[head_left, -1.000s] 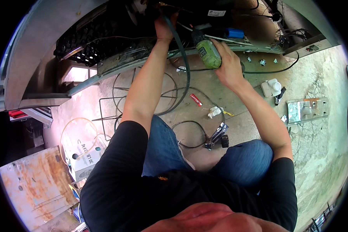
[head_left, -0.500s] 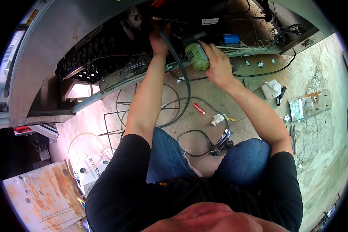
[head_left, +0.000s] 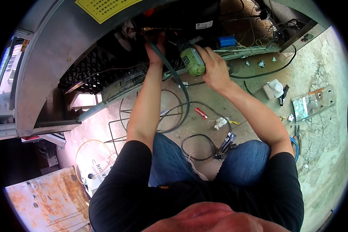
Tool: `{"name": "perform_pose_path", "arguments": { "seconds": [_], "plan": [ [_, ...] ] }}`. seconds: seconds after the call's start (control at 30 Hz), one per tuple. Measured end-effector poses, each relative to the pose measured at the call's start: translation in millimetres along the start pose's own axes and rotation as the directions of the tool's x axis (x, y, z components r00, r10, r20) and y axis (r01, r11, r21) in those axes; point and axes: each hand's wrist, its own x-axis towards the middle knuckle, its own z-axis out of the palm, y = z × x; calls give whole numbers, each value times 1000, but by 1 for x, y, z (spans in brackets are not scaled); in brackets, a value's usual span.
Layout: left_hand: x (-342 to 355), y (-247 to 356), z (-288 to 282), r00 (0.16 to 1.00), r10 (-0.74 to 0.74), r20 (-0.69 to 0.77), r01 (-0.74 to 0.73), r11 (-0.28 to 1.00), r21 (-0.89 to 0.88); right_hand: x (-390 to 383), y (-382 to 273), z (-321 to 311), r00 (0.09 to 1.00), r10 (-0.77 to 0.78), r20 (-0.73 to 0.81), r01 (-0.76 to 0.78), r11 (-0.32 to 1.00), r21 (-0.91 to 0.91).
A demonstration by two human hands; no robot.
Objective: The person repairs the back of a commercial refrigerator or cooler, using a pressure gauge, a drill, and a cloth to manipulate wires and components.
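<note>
My right hand is wrapped around a green and black cordless drill, whose front end points left into the dark bay of a metal cabinet. Just left of the drill, my left hand reaches into the same bay, by a dark hose and below a brass fitting. Shadow hides its fingertips, so their grip does not show. Behind the drill sits a large black rounded housing with a white label. A blue cylinder lies to its right.
Loose wires hang at the bay's right end. On the floor are a black wire rack, a red marker-like stick, a white bottle, a metal plate and pliers. A rusty panel lies at lower left.
The view has shifted slightly, bringing more of a yellow label on the cabinet into sight. Both hands and the drill keep nearly the same place in the bay.
</note>
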Motion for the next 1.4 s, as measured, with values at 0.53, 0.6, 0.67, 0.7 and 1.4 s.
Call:
{"name": "perform_pose_path", "arguments": {
  "seconds": [0.53, 0.6, 0.67, 0.7, 1.4],
  "plan": [
    [-1, 1, 1, 1000, 24, 15, -25, 995, 94, 3, 5, 6, 1000, -19, -15, 19, 1000, 7],
    [-1, 1, 0, 999, 27, 20, -29, 994, 103, 4, 5, 5, 1000, -20, -13, 20, 1000, 13],
    [-1, 0, 0, 997, 68, 20, -69, 996, 51, 4, 5, 5, 1000, -19, -11, 19, 1000, 11],
    [-2, 0, 1, 996, 88, 19, -89, 996, 24, 4, 5, 5, 1000, -18, -9, 18, 1000, 9],
    [-5, 4, 2, 993, 100, 62, -106, 989, 102, 13, -1, -1, 991, -122, 64, 136, 940, -313]
  ]
}}
